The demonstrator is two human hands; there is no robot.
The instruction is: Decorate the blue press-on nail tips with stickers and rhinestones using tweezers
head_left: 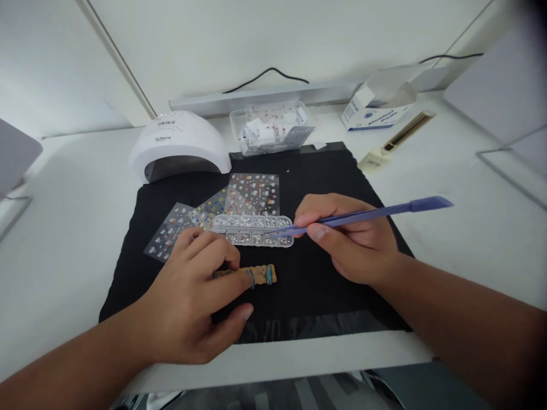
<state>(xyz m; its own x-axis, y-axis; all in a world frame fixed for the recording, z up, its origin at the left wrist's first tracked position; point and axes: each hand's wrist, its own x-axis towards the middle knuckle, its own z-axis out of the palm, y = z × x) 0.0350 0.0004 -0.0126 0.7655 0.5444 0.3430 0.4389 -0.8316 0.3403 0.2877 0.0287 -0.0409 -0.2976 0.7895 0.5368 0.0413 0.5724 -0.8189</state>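
My right hand (348,236) pinches a pair of purple tweezers (367,215), whose tips point left over the clear compartment case (280,239) of small rhinestones. Whether the tips hold a stone is too small to tell. My left hand (205,293) is partly spread, its index finger resting on a tan wavy strip (258,274) with teal bands around it. Part of that strip is hidden under the fingers. Behind my left hand, clear sticker sheets (254,193) with small printed figures overlap, touching the case's far side.
A white nail lamp (182,139) stands at the back left of the black mat (307,290). Behind the mat are a clear tub of packets (273,128) and an opened white box (376,105). A cream bottle with a long gold cap (395,142) lies at right.
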